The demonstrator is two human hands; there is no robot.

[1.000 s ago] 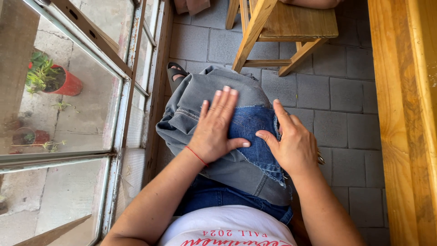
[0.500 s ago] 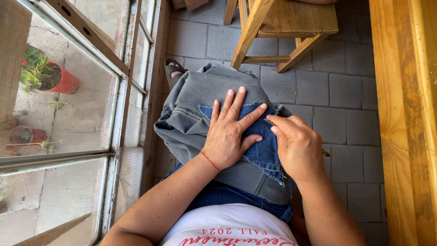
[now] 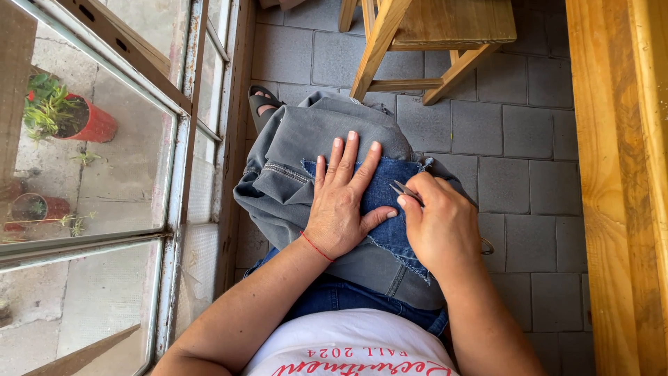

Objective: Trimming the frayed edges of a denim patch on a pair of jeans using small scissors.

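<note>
A grey denim garment lies bunched over my lap, with a blue denim patch with frayed edges laid on top of it. My left hand rests flat across the patch and the grey cloth, fingers spread, a red thread around its wrist. My right hand sits on the patch's right side, fingers closed on small metal scissors whose blades point up and to the left. A metal handle loop shows behind that hand.
A wooden stool stands just ahead on the grey paved floor. A wooden-framed window runs along the left; red plant pots stand outside. A wooden plank edge lines the right. A sandalled foot peeks out beyond the garment.
My left hand has slid left and flattened, fingers now pointing straight up. My right hand has moved in onto the patch, with the scissor tips now showing.
</note>
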